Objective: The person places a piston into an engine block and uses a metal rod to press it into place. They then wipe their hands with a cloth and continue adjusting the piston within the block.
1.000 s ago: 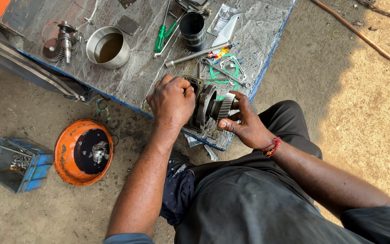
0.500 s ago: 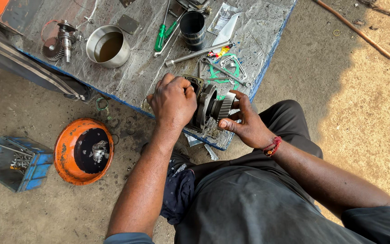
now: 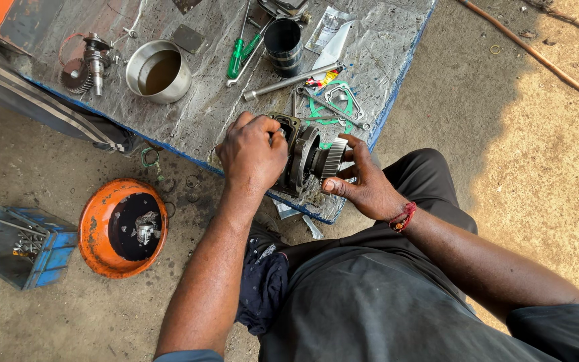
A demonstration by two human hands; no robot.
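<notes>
At the near edge of a foil-covered tabletop [image 3: 383, 47], seen from the head camera looking straight down, a person seated on bare ground works on a grey metal engine part [image 3: 301, 157]. That part sits at the near edge, close to the near right corner, and carries a toothed gear [image 3: 334, 158] on its right end. Their left hand [image 3: 252, 153] is wrapped over the part's left side, fingers closed around the housing. Their right hand [image 3: 363, 181] is closed on the gear, thumb below and fingers above; a red thread band [image 3: 403, 216] circles that wrist.

Farther back on the tabletop, just behind the part, lie green gaskets [image 3: 335, 104] and a long steel rod [image 3: 293, 80]. A green-handled screwdriver [image 3: 242, 53] lies near the far edge, beside a dark cylinder sleeve [image 3: 283, 45]. Toward the left edge stands a round metal bowl [image 3: 159, 70] holding brownish liquid, and left of it a geared shaft [image 3: 88, 64].

On the ground left of the person, off the tabletop, sits an orange round cover [image 3: 123, 228] with a dark inside, and farther left a blue open box [image 3: 25, 247] with small metal pieces. A dark cloth [image 3: 263, 285] lies across the person's lap
</notes>
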